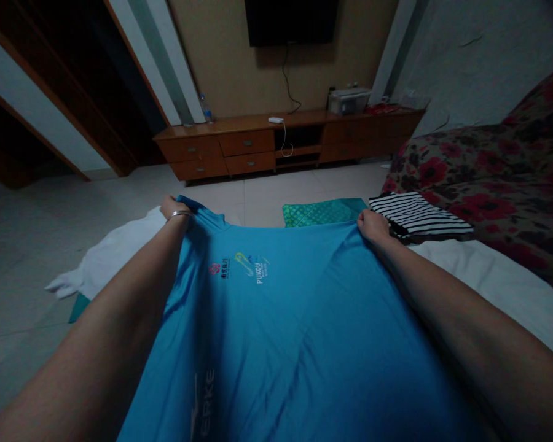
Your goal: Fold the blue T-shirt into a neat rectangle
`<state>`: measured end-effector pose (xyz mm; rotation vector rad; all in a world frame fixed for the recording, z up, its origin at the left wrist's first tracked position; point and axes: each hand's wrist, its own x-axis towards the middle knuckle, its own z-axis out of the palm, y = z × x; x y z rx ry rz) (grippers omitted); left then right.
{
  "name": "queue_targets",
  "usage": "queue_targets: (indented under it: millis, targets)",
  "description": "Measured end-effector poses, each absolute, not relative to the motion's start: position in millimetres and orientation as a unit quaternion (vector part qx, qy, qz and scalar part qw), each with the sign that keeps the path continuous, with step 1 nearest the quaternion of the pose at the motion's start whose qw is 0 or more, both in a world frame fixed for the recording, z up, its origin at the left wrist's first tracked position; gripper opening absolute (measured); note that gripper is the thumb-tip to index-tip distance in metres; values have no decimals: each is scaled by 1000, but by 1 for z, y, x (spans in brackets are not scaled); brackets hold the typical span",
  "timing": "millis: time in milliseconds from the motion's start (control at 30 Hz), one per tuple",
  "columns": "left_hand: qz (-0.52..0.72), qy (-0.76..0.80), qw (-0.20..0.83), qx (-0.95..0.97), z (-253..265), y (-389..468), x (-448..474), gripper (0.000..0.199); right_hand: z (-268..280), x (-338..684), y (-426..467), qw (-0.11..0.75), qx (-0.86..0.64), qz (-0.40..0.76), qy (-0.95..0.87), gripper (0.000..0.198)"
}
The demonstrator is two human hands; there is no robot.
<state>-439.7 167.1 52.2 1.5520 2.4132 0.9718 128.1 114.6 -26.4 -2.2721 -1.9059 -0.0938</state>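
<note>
Blue shirt (295, 319) (logo up) spread lengthwise along the bed, far edge pinched by left hand (175, 210) and right hand (373, 226) fingers.

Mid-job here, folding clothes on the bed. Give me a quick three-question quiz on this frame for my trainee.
1. True or false: both hands grip the blue T-shirt at its far edge.
2. Which folded item lies nearest the right hand? A) green cloth B) striped garment C) white cloth
3. Fill in: the wrist of the left hand wears a ____.

Key
1. True: each hand pinches a far corner, the shirt stretched between them, its logos showing.
2. B: the striped garment sits just right of that hand; the green cloth lies between the hands, the white cloth is beyond the left arm.
3. Bracelet, a thin metal band.
</note>
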Motion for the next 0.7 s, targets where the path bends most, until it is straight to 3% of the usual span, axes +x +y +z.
queue_targets:
  millis: [200,367,433,567,700]
  targets:
    - [327,814,99,469,15,177,-424,22,-34,122,118,42,-763,-34,-644,25]
    - [373,736,115,553,14,154,-421,56,-24,118,106,14,-738,-77,-670,35]
    - [386,718,103,570,26,128,-430,61,-15,121,93,26,-723,-89,-685,39]
    - [381,695,73,605,47,28,-473,43,-1,129,32,112,-621,-70,-773,43]
    - [274,789,57,547,41,-97,-517,28,-9,119,-85,225,-515,19,-827,44]
